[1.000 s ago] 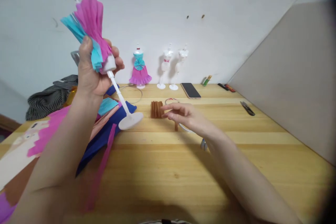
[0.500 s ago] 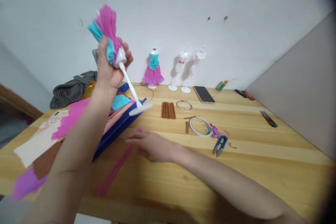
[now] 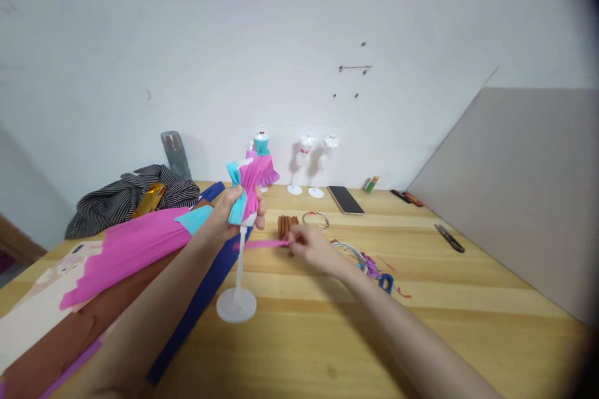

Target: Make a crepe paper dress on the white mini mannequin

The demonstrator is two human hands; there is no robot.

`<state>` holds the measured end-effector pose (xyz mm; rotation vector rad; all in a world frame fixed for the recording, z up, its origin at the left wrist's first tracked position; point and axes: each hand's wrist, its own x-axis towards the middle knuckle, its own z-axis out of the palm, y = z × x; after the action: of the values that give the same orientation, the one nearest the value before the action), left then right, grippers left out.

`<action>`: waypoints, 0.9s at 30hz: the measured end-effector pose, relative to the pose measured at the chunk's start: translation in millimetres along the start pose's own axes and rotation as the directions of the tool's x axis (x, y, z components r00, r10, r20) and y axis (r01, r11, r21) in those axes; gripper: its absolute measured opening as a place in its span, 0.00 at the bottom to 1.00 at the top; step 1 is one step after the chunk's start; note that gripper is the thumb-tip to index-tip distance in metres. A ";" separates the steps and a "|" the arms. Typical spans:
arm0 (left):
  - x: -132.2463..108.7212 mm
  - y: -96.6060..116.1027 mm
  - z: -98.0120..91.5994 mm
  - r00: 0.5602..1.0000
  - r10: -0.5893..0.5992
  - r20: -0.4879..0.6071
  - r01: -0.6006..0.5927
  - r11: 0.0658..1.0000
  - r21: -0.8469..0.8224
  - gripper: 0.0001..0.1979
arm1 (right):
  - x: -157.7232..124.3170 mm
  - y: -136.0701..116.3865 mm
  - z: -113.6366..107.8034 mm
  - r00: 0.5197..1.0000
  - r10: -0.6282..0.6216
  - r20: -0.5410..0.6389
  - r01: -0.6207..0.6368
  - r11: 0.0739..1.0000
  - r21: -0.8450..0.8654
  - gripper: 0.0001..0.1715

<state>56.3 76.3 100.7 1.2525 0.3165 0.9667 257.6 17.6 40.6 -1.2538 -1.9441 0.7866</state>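
My left hand [image 3: 229, 215] is closed round the waist of a small white mannequin wrapped in pink and turquoise crepe paper [image 3: 250, 186]. The mannequin stands upright, its round white base [image 3: 236, 305] on the wooden table [image 3: 421, 324]. My right hand [image 3: 312, 248] pinches one end of a pink paper strip [image 3: 262, 244], which runs leftward to the mannequin's pole. A folded brown paper piece [image 3: 287, 224] lies just behind my right hand.
Sheets of pink, blue and brown crepe paper [image 3: 121, 249] cover the table's left side. A dressed mannequin [image 3: 262, 148] and two bare ones [image 3: 304, 162] stand by the wall. A phone [image 3: 345, 199], tape rings [image 3: 316, 220], blue snips [image 3: 386, 282], black snips [image 3: 449, 239], striped cloth [image 3: 126, 196] and a bottle [image 3: 175, 153] lie around.
My left hand lowered the mannequin from tilted in the air to upright on the table. My right hand picked the pink strip off the table and brought it to the mannequin.
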 end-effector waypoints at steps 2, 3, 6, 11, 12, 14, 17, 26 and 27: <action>-1.6 -8.1 3.7 0.998 -0.037 0.051 0.035 0.999 0.042 0.25 | 2.8 0.0 -19.8 0.989 0.083 -0.125 -0.075 0.995 0.071 0.06; -2.3 -11.7 5.9 0.996 -0.047 0.071 0.042 0.997 0.068 0.25 | 3.2 -2.1 -26.4 0.979 0.113 -0.168 -0.097 0.990 0.098 0.06; -4.9 -19.5 13.8 0.984 -0.097 0.149 0.067 0.978 0.200 0.26 | 0.7 -11.9 -34.8 0.951 0.161 -0.265 -0.130 0.983 0.131 0.05; -6.6 -25.7 27.0 0.968 -0.210 0.140 0.155 0.933 0.326 0.27 | -5.9 -27.2 -37.3 0.931 0.120 -0.346 -0.127 0.992 0.004 0.07; -6.2 -27.3 28.8 0.967 -0.224 0.123 0.172 0.926 0.335 0.26 | -7.3 -29.6 -38.9 0.930 0.107 -0.352 -0.120 0.993 -0.016 0.07; -4.8 -31.6 31.0 0.965 -0.246 0.088 0.206 0.923 0.324 0.25 | -10.2 -34.0 -42.8 0.932 0.079 -0.353 -0.104 0.993 -0.051 0.07; -2.7 -40.0 29.9 0.959 -0.276 0.059 0.249 0.924 0.290 0.24 | -15.3 -39.4 -48.6 0.944 0.033 -0.327 -0.070 0.992 -0.102 0.08; 1.0 -45.0 17.1 0.960 -0.278 0.027 0.225 0.828 0.514 0.22 | -34.3 -53.6 -61.6 0.961 0.001 -0.277 -0.066 0.973 -0.223 0.09; 1.2 -43.4 17.4 0.965 -0.262 0.013 0.211 0.803 0.557 0.21 | -36.5 -55.7 -62.8 0.965 0.004 -0.264 -0.063 0.974 -0.216 0.08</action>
<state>88.0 66.0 67.8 1.7301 0.7037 0.6102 290.4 -28.2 112.7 -1.4477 -1.8334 0.4000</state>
